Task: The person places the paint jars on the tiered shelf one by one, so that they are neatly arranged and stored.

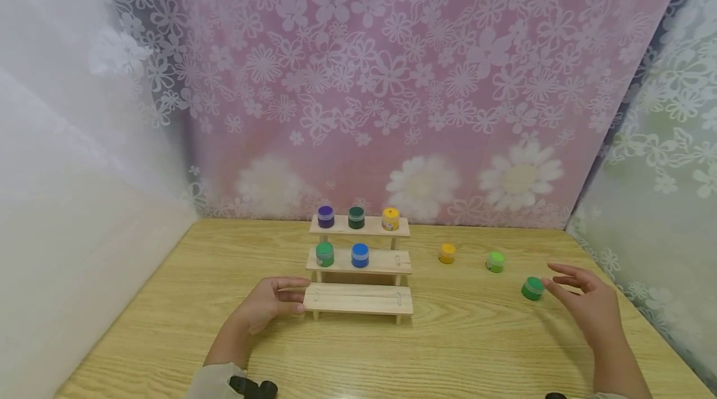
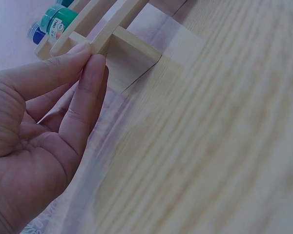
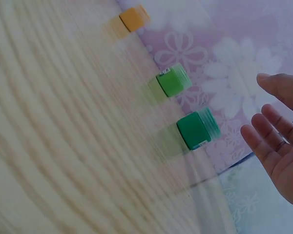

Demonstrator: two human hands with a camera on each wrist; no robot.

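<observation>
A three-tier wooden rack point(image 1: 358, 298) stands on the table. My left hand point(image 1: 267, 304) pinches the left end of its lowest board between thumb and fingertips, as the left wrist view shows close up. My right hand point(image 1: 588, 302) is at the far right, fingers spread and nothing in its grasp. Just left of its thumb stands a green paint jar point(image 1: 532, 288). In the right wrist view the same jar point(image 3: 198, 129) is a short way from the fingertips. A light green jar point(image 1: 495, 262) and an orange-yellow jar point(image 1: 447, 254) stand farther left in a slanting row.
On the rack's top board sit a purple jar point(image 1: 325, 216), a dark green jar point(image 1: 356, 218) and a yellow jar point(image 1: 391, 219). The middle board carries a green jar point(image 1: 325, 254) and a blue jar point(image 1: 360, 255). Flowered cloth point(image 1: 358, 106) hangs behind the wood-grain table point(image 1: 448, 349).
</observation>
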